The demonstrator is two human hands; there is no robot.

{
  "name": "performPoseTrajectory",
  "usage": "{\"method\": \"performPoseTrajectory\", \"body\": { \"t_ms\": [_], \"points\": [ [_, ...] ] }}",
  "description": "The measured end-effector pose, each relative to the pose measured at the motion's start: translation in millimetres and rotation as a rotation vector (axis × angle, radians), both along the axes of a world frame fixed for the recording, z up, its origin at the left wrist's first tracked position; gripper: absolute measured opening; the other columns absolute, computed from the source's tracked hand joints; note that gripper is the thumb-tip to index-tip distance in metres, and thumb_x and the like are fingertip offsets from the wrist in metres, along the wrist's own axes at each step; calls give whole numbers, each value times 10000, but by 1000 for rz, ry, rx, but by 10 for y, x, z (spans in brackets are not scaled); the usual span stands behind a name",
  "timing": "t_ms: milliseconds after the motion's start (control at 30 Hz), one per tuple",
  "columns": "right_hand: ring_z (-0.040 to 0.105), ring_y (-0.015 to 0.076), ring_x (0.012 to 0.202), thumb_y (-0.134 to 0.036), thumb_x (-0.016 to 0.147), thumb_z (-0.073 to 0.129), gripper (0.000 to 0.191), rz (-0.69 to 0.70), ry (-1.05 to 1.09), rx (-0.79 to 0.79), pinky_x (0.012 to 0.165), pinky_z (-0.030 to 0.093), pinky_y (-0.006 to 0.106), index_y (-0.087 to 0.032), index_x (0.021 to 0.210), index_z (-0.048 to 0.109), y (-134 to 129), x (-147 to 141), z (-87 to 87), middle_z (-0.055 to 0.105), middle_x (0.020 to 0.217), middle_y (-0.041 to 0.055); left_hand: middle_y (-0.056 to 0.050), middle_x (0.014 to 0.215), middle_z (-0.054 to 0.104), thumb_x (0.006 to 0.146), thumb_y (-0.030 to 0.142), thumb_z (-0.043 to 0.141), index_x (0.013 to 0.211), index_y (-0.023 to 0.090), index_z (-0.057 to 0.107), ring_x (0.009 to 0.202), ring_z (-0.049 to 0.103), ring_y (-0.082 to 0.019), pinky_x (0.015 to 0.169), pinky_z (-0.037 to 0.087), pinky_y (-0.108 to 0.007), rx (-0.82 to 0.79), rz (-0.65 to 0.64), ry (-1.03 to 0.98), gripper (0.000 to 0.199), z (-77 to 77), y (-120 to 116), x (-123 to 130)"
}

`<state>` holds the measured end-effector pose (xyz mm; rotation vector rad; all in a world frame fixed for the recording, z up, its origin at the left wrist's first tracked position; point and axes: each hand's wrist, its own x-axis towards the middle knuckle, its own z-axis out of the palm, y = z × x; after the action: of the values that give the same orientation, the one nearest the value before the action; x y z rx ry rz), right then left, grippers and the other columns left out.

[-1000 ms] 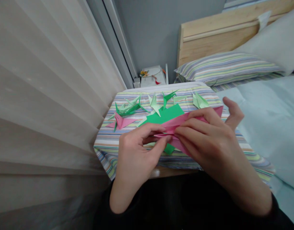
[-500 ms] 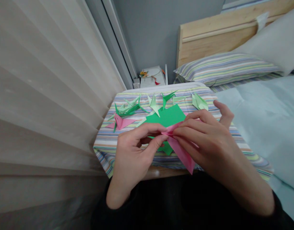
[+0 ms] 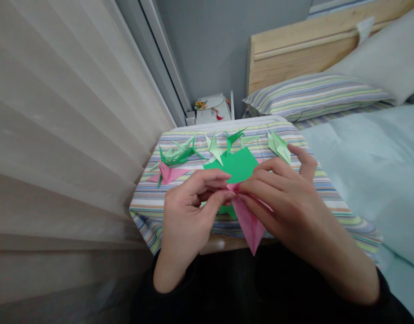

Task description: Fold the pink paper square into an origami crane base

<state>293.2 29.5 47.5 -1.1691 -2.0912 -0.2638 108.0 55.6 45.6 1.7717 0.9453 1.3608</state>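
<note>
Pinched between both hands is a piece of folded pink origami paper [image 3: 250,221], one pointed flap hanging down toward me. My left hand [image 3: 195,216] closes thumb and fingertips on its upper left end. My right hand [image 3: 284,193] grips the same paper just to the right, its little finger raised; the fingers hide part of the folds. Under and behind the hands lies a green paper sheet [image 3: 242,164]. Farther left rest a pink paper crane [image 3: 168,173] and a green paper crane [image 3: 183,155].
More folded paper stands at the back: a pale green crane [image 3: 214,148], a green crane [image 3: 233,138] and a light green folded piece [image 3: 279,146]. A striped cloth [image 3: 144,198] covers the table. A curtain [image 3: 75,135] hangs at left; a bed [image 3: 348,166] is at right.
The pink paper's hanging flap has swung left and now points more straight down, showing wider. My right hand has shifted slightly left; my left hand is nearly still.
</note>
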Motion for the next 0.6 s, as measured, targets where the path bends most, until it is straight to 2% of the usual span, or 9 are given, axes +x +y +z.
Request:
{"method": "performPoseTrajectory", "body": {
  "t_ms": [167,367,600],
  "points": [
    [625,224,937,-195,1053,555,241,-16,-31,-15,1197,187,599,-215,873,715,-3,-8,8,687,772,-12,50,805,781,912,132,754,925,221,764,657,748,-90,654,649,-161,-6,-1,18,91,-11,-4,21],
    [623,228,947,-193,1040,574,235,-37,-47,-13,1203,183,594,-220,859,723,-12,-6,16,714,796,3,6,891,772,917,128,737,944,222,772,742,746,-127,663,652,-206,43,32,109,104,8,-35,24],
    [637,230,930,-232,1028,615,229,-51,37,12,1188,198,589,-236,848,756,-22,-6,4,739,817,5,21,852,750,921,122,729,935,203,751,666,697,-90,619,620,-178,77,66,50,85,8,-47,78]
  ]
}}
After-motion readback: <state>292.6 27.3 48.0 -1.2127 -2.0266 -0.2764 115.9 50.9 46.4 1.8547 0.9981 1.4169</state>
